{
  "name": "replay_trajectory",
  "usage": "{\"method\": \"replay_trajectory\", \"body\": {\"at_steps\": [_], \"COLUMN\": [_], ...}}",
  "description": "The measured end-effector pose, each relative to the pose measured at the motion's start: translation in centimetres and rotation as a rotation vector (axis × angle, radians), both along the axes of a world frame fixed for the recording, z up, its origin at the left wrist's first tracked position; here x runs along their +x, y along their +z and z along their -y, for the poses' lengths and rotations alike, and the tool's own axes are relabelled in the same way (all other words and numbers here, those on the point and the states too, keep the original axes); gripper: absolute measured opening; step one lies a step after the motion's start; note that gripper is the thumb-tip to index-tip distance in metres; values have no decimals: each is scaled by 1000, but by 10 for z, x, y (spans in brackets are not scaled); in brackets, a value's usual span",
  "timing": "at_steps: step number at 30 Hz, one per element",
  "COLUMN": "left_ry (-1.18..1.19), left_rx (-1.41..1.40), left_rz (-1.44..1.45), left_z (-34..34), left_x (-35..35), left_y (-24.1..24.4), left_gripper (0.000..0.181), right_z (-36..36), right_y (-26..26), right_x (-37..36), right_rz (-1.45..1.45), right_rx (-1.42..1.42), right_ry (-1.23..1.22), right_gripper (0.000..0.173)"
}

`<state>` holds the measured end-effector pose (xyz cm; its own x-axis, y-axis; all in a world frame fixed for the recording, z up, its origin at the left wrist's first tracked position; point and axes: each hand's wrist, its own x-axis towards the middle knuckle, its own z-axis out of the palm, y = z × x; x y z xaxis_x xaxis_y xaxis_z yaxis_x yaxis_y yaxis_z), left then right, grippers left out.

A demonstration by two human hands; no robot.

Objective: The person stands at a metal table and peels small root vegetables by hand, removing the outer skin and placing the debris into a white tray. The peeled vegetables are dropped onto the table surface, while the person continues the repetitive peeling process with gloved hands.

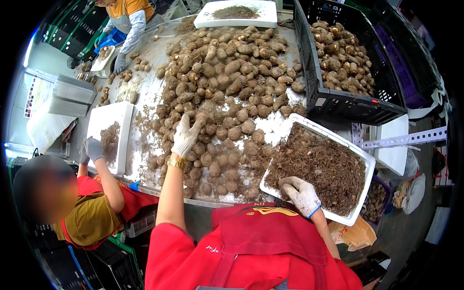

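Note:
A broad heap of brown, hairy taro corms (233, 67) covers the metal table. My left hand (186, 136), in a white knit glove, reaches into its near part. Its fingers touch a corm (201, 115); whether they grip it I cannot tell. Over the near left rim of a white foam tray (335, 144) is my right hand (302, 195), also gloved. Its fingers curl around a brown corm (284, 195), mostly hidden by the glove. Loose brown root fibres and peelings (322, 168) fill this tray.
A black plastic crate (357, 107) of trimmed corms stands at the back right. Another white tray (127, 119) lies left, near a co-worker's gloved hands (93, 149). Across the table are a third tray (235, 23) and another person's gloved hand (120, 63). A perforated metal bar (409, 139) juts out at right.

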<state>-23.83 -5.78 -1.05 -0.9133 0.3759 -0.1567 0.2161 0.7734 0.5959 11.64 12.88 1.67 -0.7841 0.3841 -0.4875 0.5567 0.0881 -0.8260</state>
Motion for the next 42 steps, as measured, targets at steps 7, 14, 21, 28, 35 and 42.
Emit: {"method": "replay_trajectory", "body": {"at_steps": [7, 14, 21, 28, 35, 42], "left_ry": [-289, -134, -409, -844, 191, -264], "left_rx": [1176, 1076, 371, 151, 881, 1274], "left_rz": [1048, 1242, -114, -366, 1419, 2218], "left_z": [-23, -78, -97, -91, -97, -82], "left_x": [97, 162, 186, 187, 204, 188], "left_y": [18, 35, -33, 12, 25, -4], "left_gripper": [59, 52, 40, 11, 27, 41], "right_z": [-10, -4, -13, -15, -21, -29], "right_y": [48, 71, 30, -26, 0, 27], "right_x": [-59, -100, -79, -62, -61, -53], "right_rz": [-404, -508, -133, -151, -479, -516], "right_rx": [409, 857, 452, -618, 461, 193], "right_ry": [34, 91, 58, -448, -155, -163], "right_gripper": [26, 35, 45, 54, 29, 38]}}
